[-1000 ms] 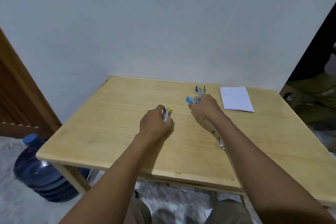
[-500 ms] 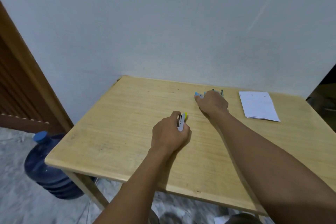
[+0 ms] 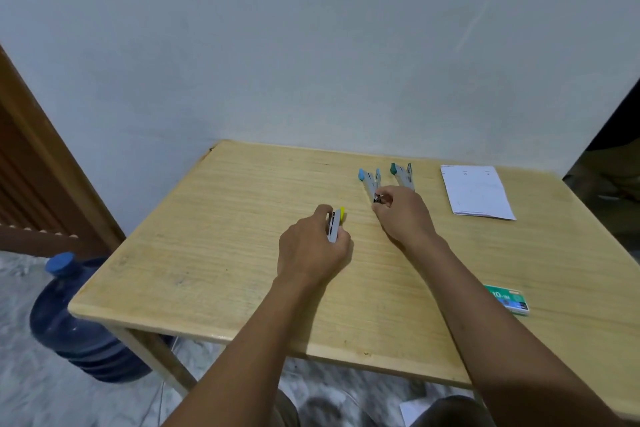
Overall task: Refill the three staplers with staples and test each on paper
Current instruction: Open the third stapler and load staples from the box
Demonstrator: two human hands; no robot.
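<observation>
A: Left hand first: curls round the yellow-tipped stapler, held low at the wooden table, yellow tip pointing toward the wall.

B: And with the right hand?

A: Pinches the near end of the blue-tipped stapler, fingers curled in on a small metal part there. Hard to make out more.

B: Then down by size?

A: Begins with the table, bearing everything. Moves on to the sheet of white paper at the far right, well apart from both hands. Then comes to the green staple box near the front right edge, beside the right forearm, closed as far as can be told. Ends with the green-tipped stapler, just beside the blue-tipped one and untouched. Seem hinged open in a V, both of them.

B: Which step, then?

A: Looks like the very start of refilling: readying the staplers, with no staples out and no test on paper done.

B: Calls for what next?

A: Probably calls for freeing one hand, reaching back to the staple box, drawing out a strip and seating it in an open magazine before snapping shut. Needs a steady hold on the stapler meanwhile.
</observation>
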